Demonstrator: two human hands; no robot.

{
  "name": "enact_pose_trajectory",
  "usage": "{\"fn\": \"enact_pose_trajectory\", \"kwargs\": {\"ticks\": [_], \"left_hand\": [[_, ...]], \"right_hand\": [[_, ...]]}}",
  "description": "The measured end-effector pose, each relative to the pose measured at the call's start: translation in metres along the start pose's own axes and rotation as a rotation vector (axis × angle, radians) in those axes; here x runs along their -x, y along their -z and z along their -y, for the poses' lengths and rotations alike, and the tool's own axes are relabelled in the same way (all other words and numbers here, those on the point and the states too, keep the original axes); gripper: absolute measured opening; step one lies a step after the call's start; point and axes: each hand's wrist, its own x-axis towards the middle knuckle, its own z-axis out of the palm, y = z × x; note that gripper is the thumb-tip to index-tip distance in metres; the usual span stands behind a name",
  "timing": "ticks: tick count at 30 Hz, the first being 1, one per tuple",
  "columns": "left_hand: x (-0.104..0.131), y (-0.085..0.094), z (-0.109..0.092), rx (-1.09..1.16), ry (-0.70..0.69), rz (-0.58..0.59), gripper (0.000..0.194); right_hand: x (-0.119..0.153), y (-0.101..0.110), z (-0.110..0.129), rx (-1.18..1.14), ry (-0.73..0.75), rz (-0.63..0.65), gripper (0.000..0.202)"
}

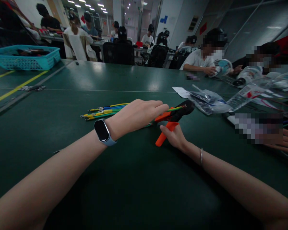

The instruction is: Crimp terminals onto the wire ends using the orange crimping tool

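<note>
Orange-handled crimping pliers (187, 108) with a dark head sit in my right hand (176, 135), which is closed around the handles. The pliers' handles are spread apart, and their head points away to the right. My left hand (139, 115) pinches a green-and-yellow wire (175, 109). The wire's bare copper end lies at the pliers' head; whether it is between the jaws I cannot tell. Under and behind my left hand, a bundle of yellow, green and blue wires (105, 111) with ring terminals lies on the dark green table (134, 179).
At the back left stands a blue plastic basket (49, 59) with dark items inside. Clear plastic bags (206, 99) and a clear bottle (247, 92) lie to the right. A co-worker's hand (286, 140) rests at the right edge. Small fans (223, 67) stand farther back near other people.
</note>
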Motion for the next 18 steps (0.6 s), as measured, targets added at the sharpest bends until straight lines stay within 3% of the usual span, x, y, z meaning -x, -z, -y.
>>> {"fn": "enact_pose_trajectory", "kwargs": {"ticks": [13, 18], "left_hand": [[-0.001, 0.007, 0.005, -0.005, 0.023, -0.011, 0.021], [-0.001, 0.012, 0.007, -0.012, 0.039, -0.015, 0.022]], "right_hand": [[-0.002, 0.003, 0.006, -0.031, -0.022, -0.012, 0.058], [-0.003, 0.004, 0.004, -0.024, 0.001, 0.0, 0.054]]}}
